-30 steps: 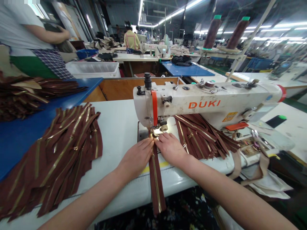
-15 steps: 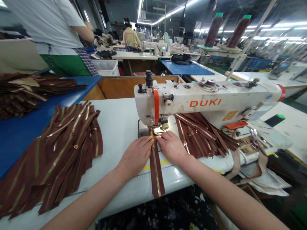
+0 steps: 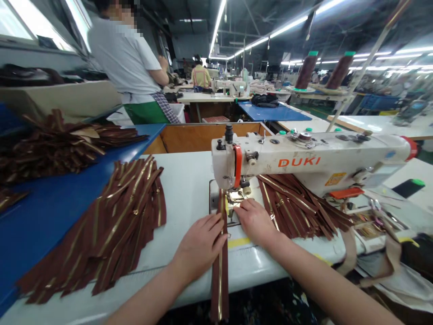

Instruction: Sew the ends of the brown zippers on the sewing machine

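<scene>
Zipper [image 3: 220, 275] under left hand [image 3: 199, 247]: one

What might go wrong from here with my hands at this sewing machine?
Your right hand is close to the needle end of the sewing machine, so a slip might hurt it. The brown zipper strip overhangs the front edge of the table and could snag or pull crooked. The zipper pile under the machine's arm lies beside your right hand, which might knock it askew.
</scene>
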{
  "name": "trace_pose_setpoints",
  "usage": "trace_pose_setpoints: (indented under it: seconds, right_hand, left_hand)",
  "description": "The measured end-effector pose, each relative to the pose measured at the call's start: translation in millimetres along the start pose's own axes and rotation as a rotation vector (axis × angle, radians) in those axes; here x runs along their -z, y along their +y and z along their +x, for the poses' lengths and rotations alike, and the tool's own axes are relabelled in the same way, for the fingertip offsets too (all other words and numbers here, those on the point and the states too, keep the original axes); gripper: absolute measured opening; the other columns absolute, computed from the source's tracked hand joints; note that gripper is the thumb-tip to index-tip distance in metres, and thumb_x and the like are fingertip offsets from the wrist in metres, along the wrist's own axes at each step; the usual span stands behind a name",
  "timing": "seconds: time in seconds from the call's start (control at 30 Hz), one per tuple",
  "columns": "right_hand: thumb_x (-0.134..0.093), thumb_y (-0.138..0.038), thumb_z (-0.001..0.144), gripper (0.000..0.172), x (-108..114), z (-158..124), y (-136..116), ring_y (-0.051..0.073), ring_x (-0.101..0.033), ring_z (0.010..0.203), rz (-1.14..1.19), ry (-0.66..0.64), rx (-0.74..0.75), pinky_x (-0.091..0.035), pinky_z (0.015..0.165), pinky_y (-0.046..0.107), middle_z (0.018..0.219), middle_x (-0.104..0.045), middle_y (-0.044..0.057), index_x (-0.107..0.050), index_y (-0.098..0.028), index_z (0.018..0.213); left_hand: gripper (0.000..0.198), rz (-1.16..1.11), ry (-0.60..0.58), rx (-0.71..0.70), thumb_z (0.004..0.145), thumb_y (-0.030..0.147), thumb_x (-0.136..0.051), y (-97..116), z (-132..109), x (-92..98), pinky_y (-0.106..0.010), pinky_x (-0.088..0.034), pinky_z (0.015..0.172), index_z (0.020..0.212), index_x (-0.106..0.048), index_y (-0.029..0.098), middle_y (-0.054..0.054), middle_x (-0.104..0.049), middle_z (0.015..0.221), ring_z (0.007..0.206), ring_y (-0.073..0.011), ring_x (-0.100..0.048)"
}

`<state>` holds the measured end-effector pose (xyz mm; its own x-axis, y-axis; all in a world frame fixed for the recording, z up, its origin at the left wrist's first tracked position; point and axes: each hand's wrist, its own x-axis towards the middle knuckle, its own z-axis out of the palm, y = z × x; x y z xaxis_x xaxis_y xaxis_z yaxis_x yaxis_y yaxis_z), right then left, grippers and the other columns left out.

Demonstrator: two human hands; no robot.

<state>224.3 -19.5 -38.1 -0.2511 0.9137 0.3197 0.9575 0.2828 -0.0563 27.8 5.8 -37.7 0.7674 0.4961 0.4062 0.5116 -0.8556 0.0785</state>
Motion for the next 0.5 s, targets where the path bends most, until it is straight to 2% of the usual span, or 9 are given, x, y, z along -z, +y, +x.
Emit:
trace_pose_setpoints:
  seconds: [0.13,0.23,0.3,0.4,0.47,0.5]
  right_hand:
    - [-0.054,-0.008,0.086,0.015,-2.9,0.4,-0.5,0.020,-0.051,0.084,0.013,0.038,0.031,-0.042,0.076,0.031,0.082,-0.061,0.006,-0.066,-0.016,0.087]
    - [-0.057,-0.006,0.083,0.015,-4.1,-3.0,-5.4,0.021,-0.052,0.084,0.014,0.055,0.101,-0.043,0.076,0.032,0.083,-0.062,0.006,-0.067,-0.016,0.089]
    - [-0.059,-0.005,0.081,0.018,-4.8,-9.2,-12.8,0.021,-0.052,0.082,0.035,0.060,0.168,-0.045,0.075,0.032,0.083,-0.062,0.005,-0.066,-0.016,0.093]
    - [-0.060,-0.005,0.080,0.022,-6.5,-22.0,-25.7,0.021,-0.053,0.080,0.118,0.088,0.242,-0.047,0.073,0.032,0.083,-0.061,0.004,-0.065,-0.016,0.098]
    - [-0.058,-0.004,0.081,0.021,-7.0,-28.8,-31.6,0.020,-0.052,0.079,0.183,0.106,0.230,-0.047,0.072,0.032,0.083,-0.060,0.005,-0.065,-0.016,0.097]
    - [-0.056,-0.003,0.081,0.021,-6.6,-30.9,-33.4,0.020,-0.052,0.079,0.210,0.111,0.208,-0.048,0.071,0.032,0.082,-0.060,0.005,-0.065,-0.016,0.095]
  left_hand:
    - [0.037,-0.003,-0.054,0.111,0.084,0.031,-0.055,21.3,-33.5,17.7,-0.046,-0.050,0.092,0.116,-0.057,0.012,-0.015,-0.062,0.120,0.110,-0.0284,-0.057]
    - [0.034,0.027,-0.153,0.202,0.077,0.016,-0.056,35.7,-50.9,27.0,-0.045,-0.051,0.091,0.111,-0.058,0.013,-0.014,-0.063,0.115,0.105,-0.0285,-0.059]
    - [0.034,0.037,-0.235,0.265,0.072,0.003,-0.049,34.2,-55.3,33.5,-0.038,-0.053,0.085,0.102,-0.060,0.015,-0.011,-0.066,0.105,0.096,-0.0246,-0.063]
    - [0.032,-0.036,-0.270,0.419,0.071,-0.001,-0.045,3.8,-48.9,55.6,-0.028,-0.055,0.073,0.087,-0.064,0.020,-0.004,-0.069,0.088,0.081,-0.0183,-0.067]
    - [0.021,-0.071,-0.179,0.601,0.077,0.009,-0.049,-31.9,-37.9,84.5,-0.027,-0.054,0.070,0.076,-0.066,0.021,-0.002,-0.071,0.078,0.076,-0.0182,-0.068]
    - [0.017,-0.035,-0.092,0.718,0.079,0.017,-0.051,-51.3,-31.5,102.8,-0.027,-0.054,0.068,0.075,-0.067,0.021,-0.001,-0.072,0.077,0.074,-0.0187,-0.068]
